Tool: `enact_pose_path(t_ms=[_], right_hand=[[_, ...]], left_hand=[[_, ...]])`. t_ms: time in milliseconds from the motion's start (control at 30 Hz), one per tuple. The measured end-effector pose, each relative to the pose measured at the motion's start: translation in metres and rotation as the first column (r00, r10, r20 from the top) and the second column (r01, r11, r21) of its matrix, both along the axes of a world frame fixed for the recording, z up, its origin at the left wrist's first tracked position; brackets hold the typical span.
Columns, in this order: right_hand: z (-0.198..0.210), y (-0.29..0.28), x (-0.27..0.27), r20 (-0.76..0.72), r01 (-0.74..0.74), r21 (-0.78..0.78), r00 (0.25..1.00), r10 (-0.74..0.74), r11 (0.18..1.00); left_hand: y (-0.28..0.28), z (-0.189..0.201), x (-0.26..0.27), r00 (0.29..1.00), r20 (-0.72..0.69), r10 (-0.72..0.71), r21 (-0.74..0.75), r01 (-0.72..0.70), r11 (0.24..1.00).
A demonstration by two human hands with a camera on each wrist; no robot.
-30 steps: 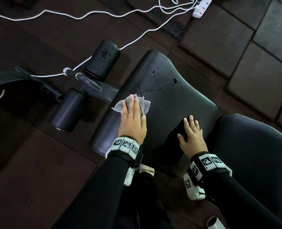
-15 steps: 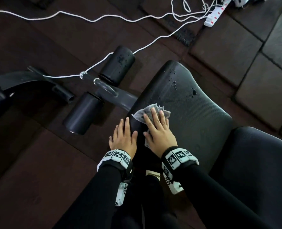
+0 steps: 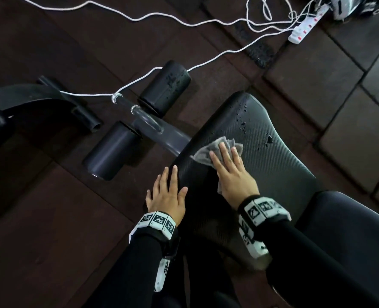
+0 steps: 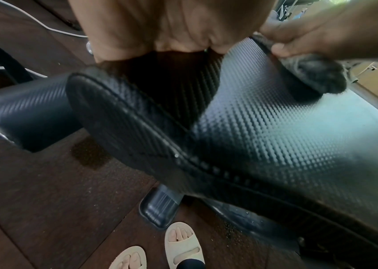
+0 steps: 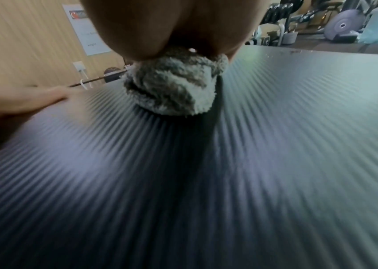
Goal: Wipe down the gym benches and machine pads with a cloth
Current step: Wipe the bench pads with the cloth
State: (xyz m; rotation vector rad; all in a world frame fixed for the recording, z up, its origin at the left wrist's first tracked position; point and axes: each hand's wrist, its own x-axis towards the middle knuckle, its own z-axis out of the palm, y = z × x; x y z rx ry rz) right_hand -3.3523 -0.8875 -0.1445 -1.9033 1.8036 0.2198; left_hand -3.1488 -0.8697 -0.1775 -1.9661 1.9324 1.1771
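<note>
Nearest the person, the left hand (image 3: pixel 166 194) lies flat with straight fingers on the near left edge of the bench seat pad (image 3: pixel 273 165), holding nothing and apparently steadying the pad. Just beside it, the right hand (image 3: pixel 233 174) presses the grey cloth (image 3: pixel 215 147) flat against the pad's surface; its fingers are stretched out over the cloth, not curled round it, so its grip is spread apart and pushing down. The right wrist view shows the cloth bunched under the palm and touching the ribbed vinyl. The stretch of pad near the hands shows no droplets, so that portion seems already wiped, though the dim light makes this hard to confirm. Beyond the cloth, towards the far end of the pad, water droplets (image 3: pixel 243 116) and one larger dark drop (image 3: pixel 269 138) sit on the surface, so that end is judged not yet done. Farther out, the far foam roller (image 3: pixel 165 86) also carries droplets, while the near foam roller (image 3: pixel 111 150) shows none that can be made out. To the person's right, the backrest pad (image 3: pixel 350 230) cannot be judged either way. The wiping is therefore at an early to middle stage. A white cable (image 3: pixel 139 18) and a power strip (image 3: pixel 306 25) lie on the floor (image 3: pixel 51 218) beyond.
</note>
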Motion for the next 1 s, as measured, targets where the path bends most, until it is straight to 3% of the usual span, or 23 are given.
enact_pose_path(t_ms=[167, 267, 467, 567, 700, 800, 1000], right_hand=[[-0.002, -0.049, -0.058, 0.002, 0.184, -0.016, 0.983, -0.184, 0.983], [0.0, -0.044, -0.093, 0.045, 0.322, 0.011, 0.946, -0.322, 0.947], [0.009, 0.031, -0.076, 0.123, 0.385, -0.051, 0.918, -0.376, 0.922], [0.008, 0.051, -0.039, 0.192, 0.293, -0.015, 0.939, -0.285, 0.956], [0.004, 0.027, -0.016, 0.177, 0.151, 0.011, 0.973, -0.15, 0.989], [0.001, -0.011, -0.033, 0.154, 0.086, -0.025, 0.985, -0.081, 0.996], [-0.006, -0.051, -0.108, 0.046, 0.334, -0.003, 0.942, -0.333, 0.943]], left_hand=[[-0.001, 0.0, 0.0, 1.0, 0.003, 0.007, 0.001, -0.007, 1.0], [0.0, 0.001, -0.001, 1.0, 0.019, 0.013, -0.02, -0.012, 1.0], [0.001, 0.003, -0.003, 0.999, 0.019, 0.039, -0.045, -0.038, 0.998], [0.0, 0.003, -0.003, 0.999, 0.02, 0.045, -0.044, -0.044, 0.998], [-0.002, 0.004, -0.004, 0.998, 0.031, 0.059, -0.03, -0.058, 0.998], [-0.003, 0.006, -0.004, 0.998, 0.038, 0.057, -0.019, -0.056, 0.998], [-0.003, 0.009, -0.004, 0.998, 0.04, 0.05, -0.025, -0.049, 0.998]])
